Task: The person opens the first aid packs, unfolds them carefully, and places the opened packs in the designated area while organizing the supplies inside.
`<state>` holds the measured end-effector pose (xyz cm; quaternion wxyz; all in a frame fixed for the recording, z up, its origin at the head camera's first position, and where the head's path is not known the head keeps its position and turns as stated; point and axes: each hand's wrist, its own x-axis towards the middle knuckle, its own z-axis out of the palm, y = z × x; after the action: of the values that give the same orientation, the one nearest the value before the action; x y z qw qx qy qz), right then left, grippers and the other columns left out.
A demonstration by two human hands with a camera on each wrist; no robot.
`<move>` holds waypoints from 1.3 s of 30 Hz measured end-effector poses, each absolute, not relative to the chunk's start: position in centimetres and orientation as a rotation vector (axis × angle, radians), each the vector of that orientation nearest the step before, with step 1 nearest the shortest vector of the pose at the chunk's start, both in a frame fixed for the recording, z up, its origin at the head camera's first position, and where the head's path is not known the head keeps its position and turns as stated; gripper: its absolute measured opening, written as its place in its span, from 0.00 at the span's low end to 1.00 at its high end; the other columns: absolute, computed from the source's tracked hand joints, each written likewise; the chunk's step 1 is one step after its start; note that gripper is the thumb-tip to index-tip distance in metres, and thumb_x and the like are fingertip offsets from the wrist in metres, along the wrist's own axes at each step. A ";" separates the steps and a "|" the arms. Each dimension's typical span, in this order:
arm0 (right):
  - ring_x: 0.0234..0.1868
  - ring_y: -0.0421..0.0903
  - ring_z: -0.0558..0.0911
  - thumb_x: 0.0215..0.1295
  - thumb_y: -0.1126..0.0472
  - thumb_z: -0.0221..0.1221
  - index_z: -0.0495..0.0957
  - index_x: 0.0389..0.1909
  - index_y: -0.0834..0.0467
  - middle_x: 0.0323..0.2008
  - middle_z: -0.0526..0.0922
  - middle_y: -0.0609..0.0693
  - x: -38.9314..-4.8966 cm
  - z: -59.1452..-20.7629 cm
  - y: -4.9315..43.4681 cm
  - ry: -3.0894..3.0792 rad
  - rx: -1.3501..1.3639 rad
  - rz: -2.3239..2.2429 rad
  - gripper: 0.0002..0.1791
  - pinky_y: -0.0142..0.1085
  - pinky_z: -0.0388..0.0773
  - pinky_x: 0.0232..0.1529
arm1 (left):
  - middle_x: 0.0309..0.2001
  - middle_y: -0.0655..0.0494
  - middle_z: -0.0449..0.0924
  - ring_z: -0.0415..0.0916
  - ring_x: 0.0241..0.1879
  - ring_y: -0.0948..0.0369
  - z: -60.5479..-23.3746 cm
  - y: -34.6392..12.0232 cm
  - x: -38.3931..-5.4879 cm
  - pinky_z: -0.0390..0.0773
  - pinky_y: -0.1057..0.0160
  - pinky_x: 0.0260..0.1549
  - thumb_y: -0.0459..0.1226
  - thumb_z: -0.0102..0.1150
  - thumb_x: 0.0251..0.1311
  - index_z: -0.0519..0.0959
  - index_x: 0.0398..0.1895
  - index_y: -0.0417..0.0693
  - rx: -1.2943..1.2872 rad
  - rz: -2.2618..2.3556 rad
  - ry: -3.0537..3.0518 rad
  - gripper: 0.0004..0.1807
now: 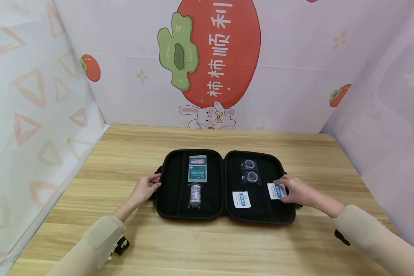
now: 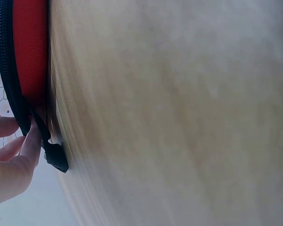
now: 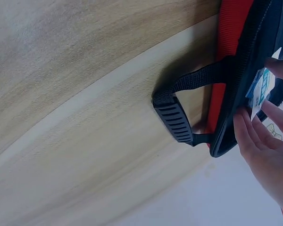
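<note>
A black-lined zip case [image 1: 214,214] with a red outer shell lies unfolded on the table, both halves facing up. My left hand [image 1: 147,187] grips its left rim, thumb and fingers on either side of the zipper edge [image 2: 9,61] in the left wrist view. Over the right half, my right hand [image 1: 296,190] pinches a white-and-blue alcohol pad packet [image 1: 275,191] by its edges. A second alcohol pad packet [image 1: 241,199] lies nearer the hinge. Above it sit two wrapped tape rolls [image 1: 250,165]. The left half holds a teal-and-white packet [image 1: 197,174] and a wrapped bandage roll [image 1: 195,195].
A black carry handle [image 3: 174,117] sticks out from the case's right side onto the wooden table [image 1: 207,249]. At the left end hangs a black strap tab [image 2: 55,157]. Printed cloth walls [image 1: 124,88] stand behind and on both sides.
</note>
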<state>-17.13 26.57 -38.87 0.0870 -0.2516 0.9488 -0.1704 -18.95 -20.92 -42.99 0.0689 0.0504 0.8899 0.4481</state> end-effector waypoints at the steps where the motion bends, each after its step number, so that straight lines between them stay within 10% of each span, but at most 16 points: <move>1: 0.31 0.47 0.72 0.39 0.66 0.66 0.74 0.43 0.70 0.36 0.74 0.60 -17.1 -38.9 26.6 2.819 -0.750 -0.503 0.25 0.38 0.73 0.31 | 0.36 0.38 0.74 0.74 0.29 0.56 -43.0 -20.9 -18.9 0.72 0.68 0.24 0.25 0.49 0.57 0.65 0.54 0.25 0.155 1.350 2.680 0.20; 39: 0.32 0.45 0.73 0.40 0.67 0.64 0.74 0.42 0.73 0.36 0.73 0.56 -17.7 -41.4 25.0 2.792 -0.751 -0.663 0.25 0.34 0.72 0.30 | 0.37 0.38 0.74 0.74 0.29 0.56 -43.2 -20.9 -18.9 0.73 0.67 0.24 0.25 0.49 0.57 0.65 0.54 0.25 0.144 1.326 2.697 0.20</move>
<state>-17.70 24.96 -41.38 0.0878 -0.2521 0.9376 -0.2228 -18.92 -20.87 -43.16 0.0666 0.0477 0.8944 0.4397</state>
